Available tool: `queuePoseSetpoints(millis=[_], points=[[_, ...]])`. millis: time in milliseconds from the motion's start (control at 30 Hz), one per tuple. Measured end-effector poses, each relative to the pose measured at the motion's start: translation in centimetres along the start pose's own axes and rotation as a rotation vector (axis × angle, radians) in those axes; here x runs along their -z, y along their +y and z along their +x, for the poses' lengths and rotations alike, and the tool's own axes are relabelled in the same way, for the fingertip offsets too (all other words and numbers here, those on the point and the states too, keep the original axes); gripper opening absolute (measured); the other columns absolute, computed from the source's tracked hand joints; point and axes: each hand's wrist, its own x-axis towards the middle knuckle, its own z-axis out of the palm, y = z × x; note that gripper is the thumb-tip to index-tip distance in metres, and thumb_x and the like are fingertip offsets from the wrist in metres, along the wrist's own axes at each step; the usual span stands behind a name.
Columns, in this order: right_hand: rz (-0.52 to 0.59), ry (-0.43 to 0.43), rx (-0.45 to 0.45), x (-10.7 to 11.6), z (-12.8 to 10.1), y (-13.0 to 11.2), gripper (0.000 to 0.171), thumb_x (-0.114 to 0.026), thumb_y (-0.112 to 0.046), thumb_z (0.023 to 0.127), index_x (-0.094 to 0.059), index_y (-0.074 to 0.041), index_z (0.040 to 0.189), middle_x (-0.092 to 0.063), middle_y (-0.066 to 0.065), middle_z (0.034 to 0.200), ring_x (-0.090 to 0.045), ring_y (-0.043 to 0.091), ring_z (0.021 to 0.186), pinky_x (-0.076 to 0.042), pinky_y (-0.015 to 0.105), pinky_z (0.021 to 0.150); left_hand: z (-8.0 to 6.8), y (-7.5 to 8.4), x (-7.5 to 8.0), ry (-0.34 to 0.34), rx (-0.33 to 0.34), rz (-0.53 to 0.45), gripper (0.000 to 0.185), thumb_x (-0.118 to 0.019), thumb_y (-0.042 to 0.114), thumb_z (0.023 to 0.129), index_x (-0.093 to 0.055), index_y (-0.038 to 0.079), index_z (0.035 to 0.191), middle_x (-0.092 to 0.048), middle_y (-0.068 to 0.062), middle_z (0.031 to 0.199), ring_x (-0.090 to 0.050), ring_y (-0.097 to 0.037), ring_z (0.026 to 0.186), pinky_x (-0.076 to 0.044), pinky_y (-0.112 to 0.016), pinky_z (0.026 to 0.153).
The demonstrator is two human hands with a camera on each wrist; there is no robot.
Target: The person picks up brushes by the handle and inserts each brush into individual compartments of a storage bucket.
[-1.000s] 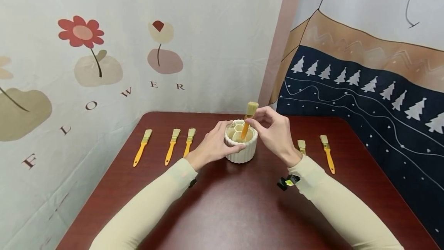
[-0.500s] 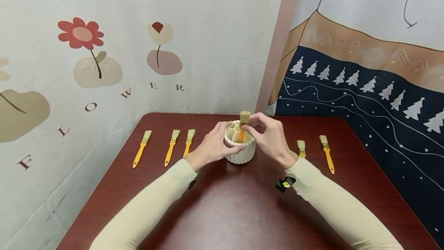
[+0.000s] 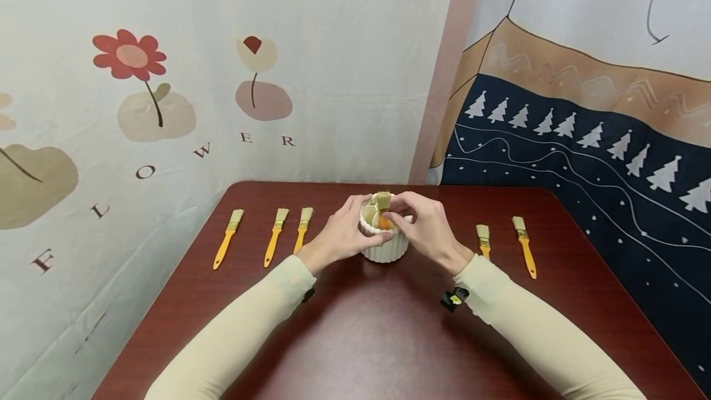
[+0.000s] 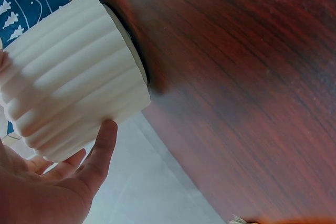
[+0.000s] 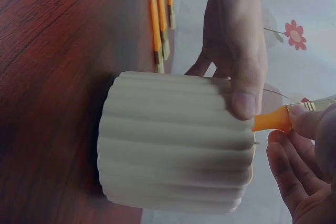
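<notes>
Near the back of the table stands a white ribbed pot [image 3: 385,250], divided inside into round compartments. My left hand [image 3: 341,230] holds it from the left, thumb along the front near the rim and fingers round the far side. The left wrist view shows those fingers [image 4: 102,145] against the ribbed wall. My right hand [image 3: 426,227] pinches a paintbrush [image 3: 383,200] just below its bristles, thumb against fingertips. The brush is upright, bristles up, with its orange handle [image 5: 269,121] reaching down into the pot. The handle's lower end is hidden inside.
Three paintbrushes with yellow handles lie left of the pot: an outer one [image 3: 226,241], a middle one [image 3: 274,239] and an inner one [image 3: 302,230]. To the right lie two more, one [image 3: 483,239] partly behind my wrist and another [image 3: 524,247] farther out. Printed cloth hangs behind the table.
My right hand has moved down and slightly left, lowering the paintbrush deeper into the pot. My left hand keeps its hold on the pot.
</notes>
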Motion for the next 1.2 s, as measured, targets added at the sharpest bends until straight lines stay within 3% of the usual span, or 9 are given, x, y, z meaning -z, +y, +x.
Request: queuePoseSetpoints(millis=[367, 767, 1200], points=[[-0.07, -0.038, 0.078, -0.53, -0.53, 0.53, 0.018, -0.093, 0.002, 0.096, -0.082, -0.006, 0.107, -0.085, 0.008, 0.1, -0.083, 0.022, 0.09, -0.072, 0.037, 0.076, -0.09, 0.17, 0.05, 0.003, -0.006, -0.003, 0.106, -0.089, 0.066, 0.095, -0.041, 0.014, 0.176, -0.055, -0.009, 0.169, -0.07, -0.033, 0.142, -0.061, -0.057, 0.119], [-0.094, -0.102, 0.08, -0.59, -0.74, 0.47, 0.018, -0.095, 0.0, 0.095, -0.083, -0.006, 0.107, -0.084, 0.009, 0.101, -0.081, 0.022, 0.091, -0.073, 0.036, 0.078, 0.03, -0.09, -0.05, -0.001, -0.018, 0.014, 0.108, -0.09, 0.062, 0.095, -0.04, 0.012, 0.177, -0.056, -0.01, 0.165, -0.071, -0.033, 0.14, -0.063, -0.057, 0.117], [-0.079, -0.116, 0.096, -0.62, -0.77, 0.49, 0.015, -0.095, -0.003, 0.096, -0.086, -0.006, 0.108, -0.085, 0.009, 0.1, -0.082, 0.019, 0.09, -0.073, 0.033, 0.078, 0.06, 0.03, -0.06, 0.001, -0.018, 0.014, 0.108, -0.091, 0.063, 0.095, -0.041, 0.013, 0.176, -0.055, -0.01, 0.166, -0.07, -0.032, 0.144, -0.062, -0.058, 0.119]])
